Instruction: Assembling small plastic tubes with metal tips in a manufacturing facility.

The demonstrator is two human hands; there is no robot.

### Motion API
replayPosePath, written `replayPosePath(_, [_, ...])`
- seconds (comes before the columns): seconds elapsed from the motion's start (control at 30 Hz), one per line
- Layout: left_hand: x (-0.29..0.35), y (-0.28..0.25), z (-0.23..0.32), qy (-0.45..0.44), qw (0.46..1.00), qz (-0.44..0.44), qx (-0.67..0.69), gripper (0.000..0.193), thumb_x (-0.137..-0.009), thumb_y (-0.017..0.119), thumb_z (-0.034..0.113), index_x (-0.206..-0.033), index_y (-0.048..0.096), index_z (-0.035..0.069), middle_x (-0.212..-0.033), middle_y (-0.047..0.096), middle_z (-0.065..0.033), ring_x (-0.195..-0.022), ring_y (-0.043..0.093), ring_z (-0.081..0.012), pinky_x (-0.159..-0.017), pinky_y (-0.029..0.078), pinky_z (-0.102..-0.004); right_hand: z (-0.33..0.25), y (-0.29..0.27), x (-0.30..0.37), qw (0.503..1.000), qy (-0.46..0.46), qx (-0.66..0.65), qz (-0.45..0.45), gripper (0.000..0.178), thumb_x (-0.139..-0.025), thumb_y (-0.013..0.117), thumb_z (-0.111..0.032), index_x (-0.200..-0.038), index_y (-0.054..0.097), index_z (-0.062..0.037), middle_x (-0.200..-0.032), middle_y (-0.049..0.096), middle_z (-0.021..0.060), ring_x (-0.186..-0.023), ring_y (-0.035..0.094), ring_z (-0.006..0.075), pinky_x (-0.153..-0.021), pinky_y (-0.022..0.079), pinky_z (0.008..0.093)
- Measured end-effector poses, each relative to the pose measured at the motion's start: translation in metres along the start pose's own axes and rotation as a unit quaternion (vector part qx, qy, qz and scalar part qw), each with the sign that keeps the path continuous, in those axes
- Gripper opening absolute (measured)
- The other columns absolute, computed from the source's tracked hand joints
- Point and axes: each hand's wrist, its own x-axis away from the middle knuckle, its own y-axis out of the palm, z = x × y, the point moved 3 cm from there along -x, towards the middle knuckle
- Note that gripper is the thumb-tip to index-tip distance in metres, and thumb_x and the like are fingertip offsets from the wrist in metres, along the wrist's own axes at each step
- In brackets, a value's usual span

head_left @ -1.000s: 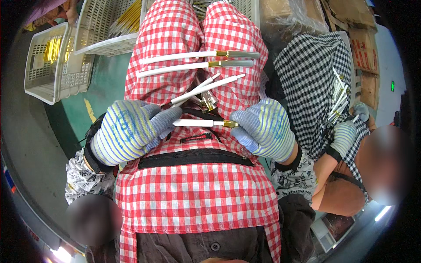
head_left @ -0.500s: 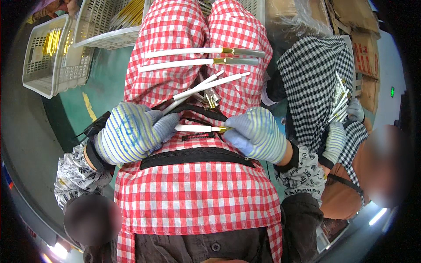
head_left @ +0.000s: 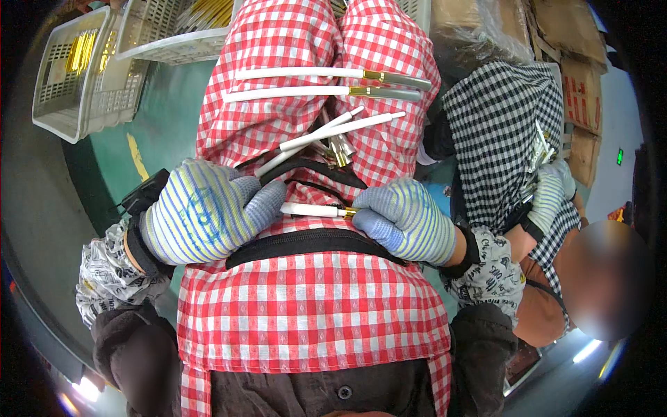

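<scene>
both gloved hands meet over the lap, on a red checked apron [head_left: 313, 306]. left hand [head_left: 205, 219] sits at 9 o'clock of centre, fingers curled together around the white end of a short white rod [head_left: 309, 209]. right hand [head_left: 403, 221] sits at 3 o'clock of it, fingertips pinched on the rod's brass-coloured end. so the rod is clamped between the two hands, lying roughly level, just above a black strap [head_left: 313, 240] that crosses the apron.

further up the lap toward 12 o'clock: two long white rods with brass collars and grey tips [head_left: 333, 82], lying side by side and near parallel, apart from each other. between them and the hands, two plain white rods [head_left: 326, 135] lie slanted and crossing, with a small cluster of metal bits [head_left: 337, 149] just beside them.

at 10 to 11 o'clock, on the green floor [head_left: 163, 118]: white slotted baskets [head_left: 90, 69] with yellow pieces inside.

at 3 o'clock: another person in a black checked apron [head_left: 500, 132], their striped gloved hand [head_left: 549, 198] holding something i can't make out.
</scene>
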Motion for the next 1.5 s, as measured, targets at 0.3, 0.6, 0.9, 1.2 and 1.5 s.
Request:
replayPosePath(0.3, [-0.007,-0.003,0.002,0.011,0.998,0.04,-0.052,0.043,-0.069,0.071,0.019,-0.107,0.066,0.001,-0.064,0.057,-0.0044,-0.049,0.057,-0.0218,-0.042,0.042,-0.0359,0.001,-0.013,-0.005,0.992,0.039,-0.113,-0.029,0.027,-0.097,0.052,-0.029,-0.094,0.066,-0.0053,-0.08,0.064,0.0168,-0.072,0.065,0.0345,-0.066,0.05,0.0418])
replayPosePath(0.6, [-0.035,-0.004,-0.031,-0.092,0.974,0.199,-0.046,0.057,-0.067,0.07,0.016,-0.123,0.065,0.008,-0.084,0.063,-0.0079,-0.073,0.062,-0.0284,-0.066,0.05,-0.0414,0.025,-0.065,0.025,0.911,0.033,-0.001,0.412,0.021,-0.084,0.076,-0.016,-0.1,0.068,-0.0064,-0.077,0.063,0.0038,-0.067,0.061,0.0169,-0.061,0.048,0.0294])
replayPosePath(0.9, [-0.039,0.03,-0.044,-0.114,0.955,0.247,-0.118,0.042,-0.074,0.069,0.009,-0.116,0.069,0.011,-0.101,0.066,-0.0084,-0.087,0.065,-0.0285,-0.075,0.053,-0.04,0.015,0.021,-0.003,0.914,-0.061,0.384,0.117,0.032,-0.082,0.059,-0.022,-0.111,0.063,-0.0119,-0.097,0.062,0.0052,-0.081,0.063,0.02,-0.067,0.05,0.0352])
replayPosePath(1.2, [-0.048,0.055,-0.012,-0.058,0.989,0.12,-0.068,0.047,-0.078,0.065,0.016,-0.124,0.061,0.008,-0.102,0.065,-0.0086,-0.082,0.065,-0.0253,-0.07,0.052,-0.038,0.033,0.051,-0.022,0.892,0.104,0.436,0.06,0.026,-0.088,0.057,-0.024,-0.113,0.066,-0.0208,-0.112,0.061,0.0144,-0.087,0.064,0.0279,-0.066,0.052,0.0411])
replayPosePath(1.5, [-0.053,0.051,-0.019,-0.087,0.989,0.114,0.019,0.05,-0.081,0.065,0.007,-0.13,0.056,0.004,-0.087,0.06,-0.0113,-0.076,0.06,-0.0303,-0.067,0.049,-0.0421,0.038,0.063,-0.037,0.915,0.129,0.376,0.075,0.025,-0.09,0.055,-0.029,-0.108,0.068,-0.0176,-0.1,0.061,0.016,-0.086,0.062,0.0302,-0.072,0.052,0.0445])
